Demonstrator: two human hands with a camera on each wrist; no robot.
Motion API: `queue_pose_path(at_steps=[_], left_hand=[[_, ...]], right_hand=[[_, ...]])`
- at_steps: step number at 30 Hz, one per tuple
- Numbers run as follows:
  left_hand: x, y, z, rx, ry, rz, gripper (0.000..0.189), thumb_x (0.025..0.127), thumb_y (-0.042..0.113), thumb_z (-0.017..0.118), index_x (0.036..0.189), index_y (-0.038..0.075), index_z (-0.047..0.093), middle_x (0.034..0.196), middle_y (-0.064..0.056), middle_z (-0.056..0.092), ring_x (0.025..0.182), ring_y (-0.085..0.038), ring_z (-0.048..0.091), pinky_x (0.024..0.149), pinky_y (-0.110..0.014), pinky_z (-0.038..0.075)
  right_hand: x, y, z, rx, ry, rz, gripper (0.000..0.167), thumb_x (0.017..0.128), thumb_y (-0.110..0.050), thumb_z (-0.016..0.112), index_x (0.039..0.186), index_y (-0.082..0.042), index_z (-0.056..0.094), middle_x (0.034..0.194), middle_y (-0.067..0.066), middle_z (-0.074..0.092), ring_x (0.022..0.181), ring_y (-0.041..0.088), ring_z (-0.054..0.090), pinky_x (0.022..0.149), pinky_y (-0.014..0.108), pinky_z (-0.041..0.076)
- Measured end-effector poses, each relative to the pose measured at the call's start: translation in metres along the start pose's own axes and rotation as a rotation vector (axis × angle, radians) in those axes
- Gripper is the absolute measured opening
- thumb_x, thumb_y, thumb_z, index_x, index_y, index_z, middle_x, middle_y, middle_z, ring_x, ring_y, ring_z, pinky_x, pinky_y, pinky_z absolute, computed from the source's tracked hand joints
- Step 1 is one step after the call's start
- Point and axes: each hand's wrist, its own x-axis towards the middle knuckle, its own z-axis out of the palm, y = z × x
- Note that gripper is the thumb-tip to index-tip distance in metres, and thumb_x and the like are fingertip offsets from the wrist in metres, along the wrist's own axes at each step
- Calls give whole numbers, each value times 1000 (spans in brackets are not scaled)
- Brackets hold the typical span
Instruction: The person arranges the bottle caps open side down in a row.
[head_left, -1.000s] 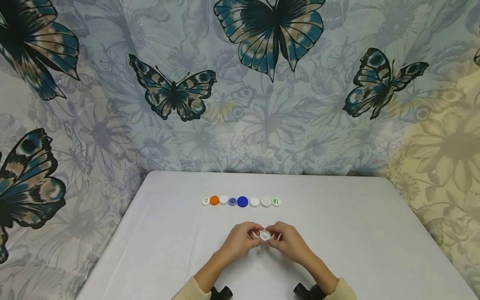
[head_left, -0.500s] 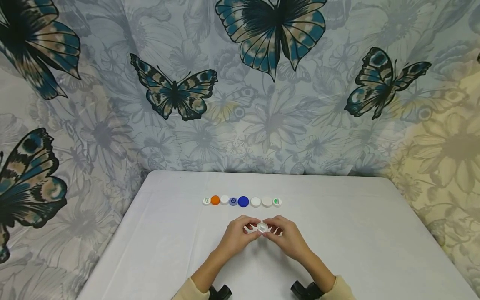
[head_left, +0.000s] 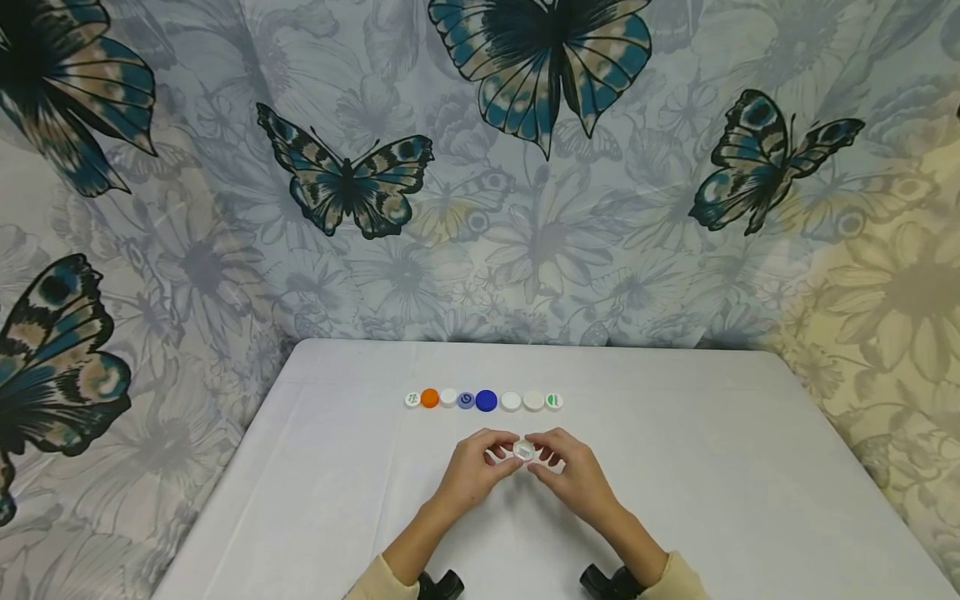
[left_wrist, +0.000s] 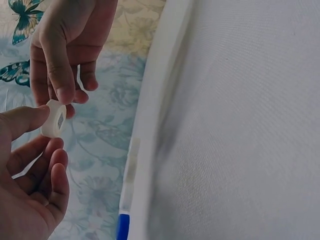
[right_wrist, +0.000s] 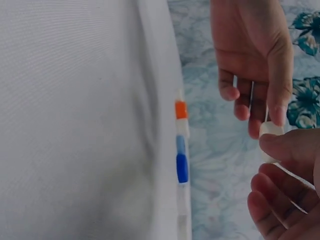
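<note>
A small white bottle cap [head_left: 523,451] is held above the table between both hands, its face tilted toward the head camera. My left hand [head_left: 474,473] pinches its left edge with thumb and index finger; the left wrist view shows this grip on the cap [left_wrist: 52,122] plainly. From the right, my right hand [head_left: 576,473] holds the other side, and in the right wrist view its thumb covers part of the cap [right_wrist: 270,128]. The remaining fingers of both hands are loosely bent. A grey mark shows on the cap's face in the left wrist view.
Beyond the hands, several bottle caps form a straight row on the white table [head_left: 337,467]. Among them are an orange cap [head_left: 429,398], a dark blue cap [head_left: 486,401] and a white cap with a green mark [head_left: 554,402]. A butterfly-patterned cloth [head_left: 540,250] hangs behind.
Both hands have moved slightly forward, toward the row, with the cap between them. The cap's face has turned a little. The row of caps stays in place.
</note>
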Motion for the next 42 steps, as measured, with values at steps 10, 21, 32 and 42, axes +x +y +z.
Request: queue_pose_path(at_steps=[10,21,32,42], left_hand=[[-2,-1,2,-31,16,-8,26,86,20,74,108,6,71,92,-6,70,80,-13,62,66,-17,50],[-4,-1,5,-29,38,-29,23,90,21,70,106,5,72,91,-5,71,80,-5,60,67,-17,50],[-5,-2,5,-23,55,-39,21,90,24,69,100,7,75,86,-3,72,79,-5,59,68,-17,49],[-2,-1,5,-87,43,-54,21,91,20,69,103,4,73,84,-7,73,71,0,57,64,-17,49]], right_hand=[[-5,7,6,-58,119,-150,33,67,3,83,96,-5,71,84,2,71,68,15,63,60,22,52],[-8,9,10,-3,170,-192,22,73,6,78,92,-2,72,81,1,71,68,6,62,60,14,49],[-8,4,12,71,184,-126,24,76,9,75,98,2,72,83,4,71,70,5,63,61,18,52],[-10,4,10,42,99,-123,36,70,7,79,105,3,70,74,-2,65,67,-3,55,58,16,50]])
